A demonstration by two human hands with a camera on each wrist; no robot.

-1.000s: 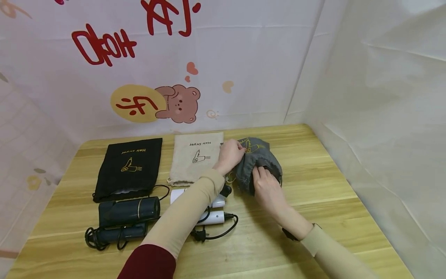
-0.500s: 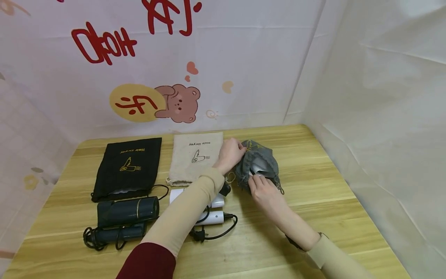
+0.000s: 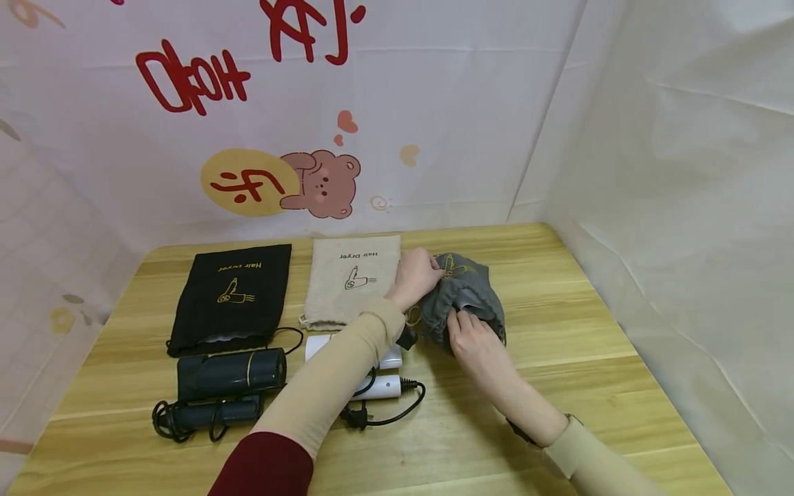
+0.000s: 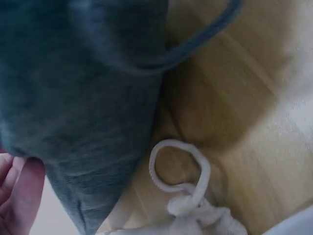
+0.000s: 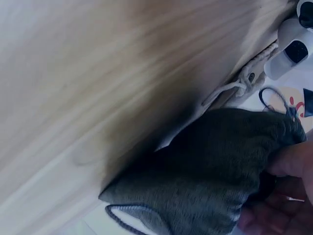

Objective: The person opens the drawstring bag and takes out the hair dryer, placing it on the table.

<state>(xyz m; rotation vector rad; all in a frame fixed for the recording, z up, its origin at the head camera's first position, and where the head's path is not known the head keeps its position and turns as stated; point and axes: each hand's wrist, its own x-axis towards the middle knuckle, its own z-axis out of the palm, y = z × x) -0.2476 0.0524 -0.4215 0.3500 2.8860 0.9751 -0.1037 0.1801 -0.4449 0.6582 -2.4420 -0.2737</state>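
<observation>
A grey drawstring bag (image 3: 476, 275) with a yellow hair dryer print lies toward the right of the table, its mouth gaping toward me. My left hand (image 3: 417, 279) pinches its left side; in the left wrist view the thumb (image 4: 29, 191) presses the cloth. At the near rim of the mouth, my right hand (image 3: 482, 351) grips with curled fingers, their tips inside. A pale silvery thing (image 3: 464, 299) shows in the opening, mostly hidden. The right wrist view shows the thumb (image 5: 291, 161) against the bag's edge; what the fingertips touch inside is hidden.
A beige bag (image 3: 353, 265) and a black bag (image 3: 238, 296) lie flat at the back. In front are a dark blue hair dryer (image 3: 229, 374) and a white hair dryer (image 3: 380, 388), partly under my left arm, with a black cord and plug (image 3: 356, 416).
The bag's mouth gapes, sags and shifts slightly between frames, showing more, then less, of the pale thing inside. My right hand moves slightly at the rim; my left hand keeps its pinch.
</observation>
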